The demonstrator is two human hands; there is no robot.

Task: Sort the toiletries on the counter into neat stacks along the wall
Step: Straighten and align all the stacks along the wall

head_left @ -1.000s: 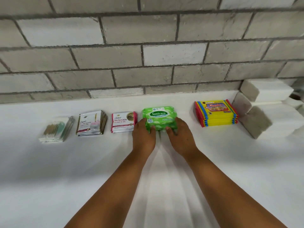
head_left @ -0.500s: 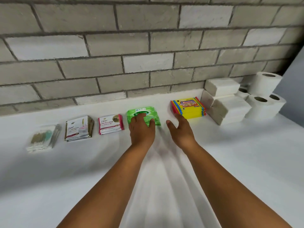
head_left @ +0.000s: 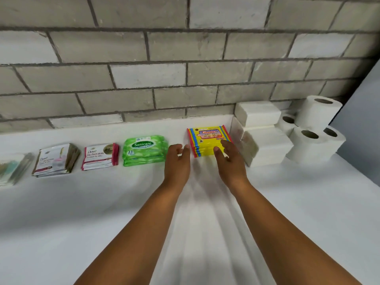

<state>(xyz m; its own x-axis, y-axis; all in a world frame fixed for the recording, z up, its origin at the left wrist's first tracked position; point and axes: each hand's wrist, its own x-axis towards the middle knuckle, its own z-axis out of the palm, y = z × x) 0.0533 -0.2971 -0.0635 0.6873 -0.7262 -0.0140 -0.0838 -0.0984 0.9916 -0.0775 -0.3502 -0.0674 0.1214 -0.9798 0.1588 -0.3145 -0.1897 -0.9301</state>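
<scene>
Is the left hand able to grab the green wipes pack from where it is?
Probably yes. The left hand is open and sits just right of the green wipes, with only bare counter between them, so nothing blocks a short sideways reach.

Hands at the yellow wipes (head_left: 207, 140)
Left hand (head_left: 177, 163) open beside pack; right hand (head_left: 231, 159) open, fingers over its corner.

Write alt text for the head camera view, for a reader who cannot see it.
Two bare hands, left hand and right hand, reach open toward a yellow stack of wipe packs on a white counter. Along the grey brick wall sit a green stack of Sanicare wipes, sachet stacks, white tissue packs and toilet rolls.
</scene>
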